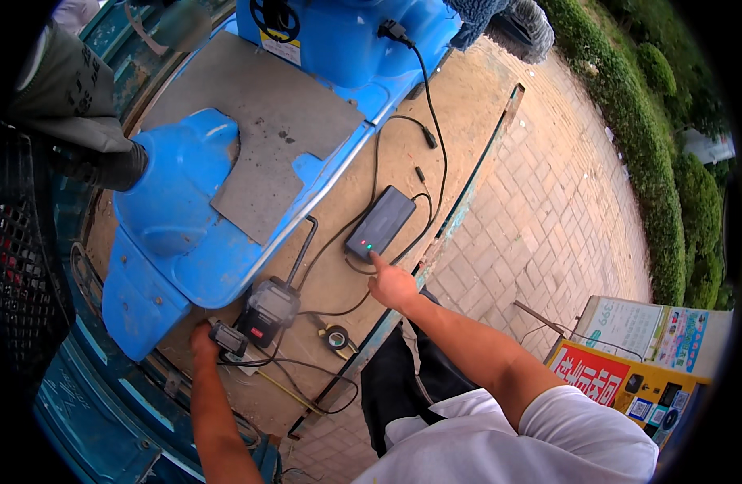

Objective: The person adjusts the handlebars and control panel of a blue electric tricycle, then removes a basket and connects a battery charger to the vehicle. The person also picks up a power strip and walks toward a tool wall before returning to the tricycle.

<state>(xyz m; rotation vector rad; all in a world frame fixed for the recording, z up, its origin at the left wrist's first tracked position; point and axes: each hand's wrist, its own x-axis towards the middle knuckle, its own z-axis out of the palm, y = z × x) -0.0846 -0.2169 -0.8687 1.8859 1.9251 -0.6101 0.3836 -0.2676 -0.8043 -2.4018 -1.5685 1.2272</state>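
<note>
My right hand (393, 285) reaches out with its index finger stretched and the other fingers curled. The fingertip is at the lower end of a black charger box (381, 223), beside a red and a green light. My left hand (202, 342) is closed at the edge of a dark block like a tool battery pack (228, 338); its fingers are partly hidden. Beside that lies a dark cordless power tool (272, 304), with a bent metal rod (305, 252) next to it. A cable runs from the charger to a plug (393, 31) in the blue vehicle body (177, 181).
A roll of black tape (336, 337), a yellow measuring tape (290, 393) and loose black cables lie on the cargo bed (339, 282). Its edge (468, 198) drops to brick paving (540, 194). Another person's leg (72, 105) stands at left; a yellow sign-covered box (629, 371) is at right.
</note>
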